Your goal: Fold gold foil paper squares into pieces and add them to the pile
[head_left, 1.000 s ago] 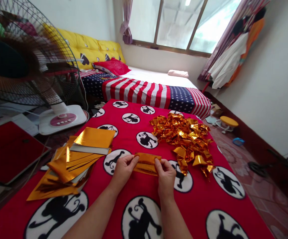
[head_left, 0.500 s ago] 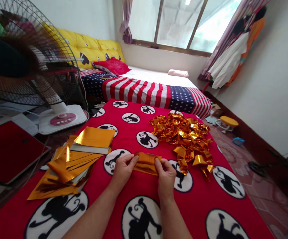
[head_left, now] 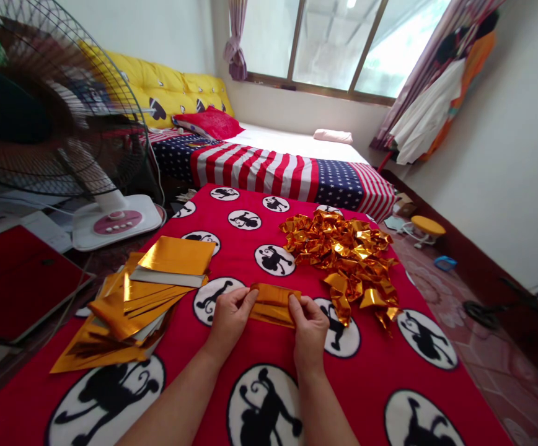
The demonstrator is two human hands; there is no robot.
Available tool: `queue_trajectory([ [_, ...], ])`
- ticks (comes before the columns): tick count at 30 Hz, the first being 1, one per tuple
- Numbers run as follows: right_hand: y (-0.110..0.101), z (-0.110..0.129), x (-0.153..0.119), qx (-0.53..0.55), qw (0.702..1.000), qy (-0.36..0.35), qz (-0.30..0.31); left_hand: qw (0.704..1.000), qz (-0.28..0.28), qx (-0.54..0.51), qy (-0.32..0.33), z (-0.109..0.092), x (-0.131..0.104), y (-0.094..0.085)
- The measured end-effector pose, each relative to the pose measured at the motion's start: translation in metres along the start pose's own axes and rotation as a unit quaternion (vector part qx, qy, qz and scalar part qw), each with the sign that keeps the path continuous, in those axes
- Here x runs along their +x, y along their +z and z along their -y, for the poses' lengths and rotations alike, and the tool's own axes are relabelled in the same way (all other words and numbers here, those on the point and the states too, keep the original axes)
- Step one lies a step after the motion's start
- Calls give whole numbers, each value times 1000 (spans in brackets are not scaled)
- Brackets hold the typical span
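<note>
A gold foil paper [head_left: 274, 303], folded into a narrow strip, lies between my two hands just above the red cloth [head_left: 194, 384]. My left hand [head_left: 232, 311] pinches its left end between thumb and fingers. At the right end, my right hand [head_left: 310, 319] grips it the same way, thumb on top. To the left is a loose stack of flat gold foil sheets [head_left: 176, 255], some showing grey backs. A heap of folded gold foil pieces [head_left: 343, 248] lies beyond my right hand.
An electric fan [head_left: 115, 223] stands left of the cloth-covered surface, near a red board [head_left: 15, 282]. Behind is a bed with a striped, starred cover [head_left: 260, 170]. A yellow stool [head_left: 428, 226] and a blue object [head_left: 445, 264] are on the floor at right.
The folded foil paper lies slightly flatter, its crease a little smoother. Both hands keep their pinch in nearly the same place.
</note>
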State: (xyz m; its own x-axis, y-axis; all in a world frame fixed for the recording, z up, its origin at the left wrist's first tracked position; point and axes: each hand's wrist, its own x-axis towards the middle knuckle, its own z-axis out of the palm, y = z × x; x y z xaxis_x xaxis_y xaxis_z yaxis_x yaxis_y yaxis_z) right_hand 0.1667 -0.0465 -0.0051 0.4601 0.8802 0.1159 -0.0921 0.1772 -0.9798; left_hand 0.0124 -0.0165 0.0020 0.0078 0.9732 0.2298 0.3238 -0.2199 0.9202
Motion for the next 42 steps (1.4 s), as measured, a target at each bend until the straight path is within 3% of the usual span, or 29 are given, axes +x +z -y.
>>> queue_trajectory([
  [10, 1, 0, 0, -17, 1000, -4, 1, 1000, 7, 26, 1, 2, 1, 0],
  [15, 2, 3, 1, -119, 993, -26, -9, 983, -24, 177, 34, -3, 0, 0],
  [21, 0, -2, 7, -346, 934, -88, -3, 923, 2, 384, 28, -5, -1, 2],
  [25, 2, 0, 7, -472, 876, -98, 11, 905, 16, 424, 24, -5, 0, 3],
  [29, 6, 5, 5, -534, 840, -94, 19, 896, 22, 443, 17, -6, 1, 6],
  [35, 10, 7, 4, -576, 814, -74, 20, 884, 23, 467, -17, -10, 0, 8],
  [38, 11, 9, 4, -578, 814, -52, 19, 883, 12, 469, -24, -11, -1, 9],
  [42, 13, 13, 3, -570, 821, -29, 18, 894, -8, 447, 32, -7, 0, 10],
])
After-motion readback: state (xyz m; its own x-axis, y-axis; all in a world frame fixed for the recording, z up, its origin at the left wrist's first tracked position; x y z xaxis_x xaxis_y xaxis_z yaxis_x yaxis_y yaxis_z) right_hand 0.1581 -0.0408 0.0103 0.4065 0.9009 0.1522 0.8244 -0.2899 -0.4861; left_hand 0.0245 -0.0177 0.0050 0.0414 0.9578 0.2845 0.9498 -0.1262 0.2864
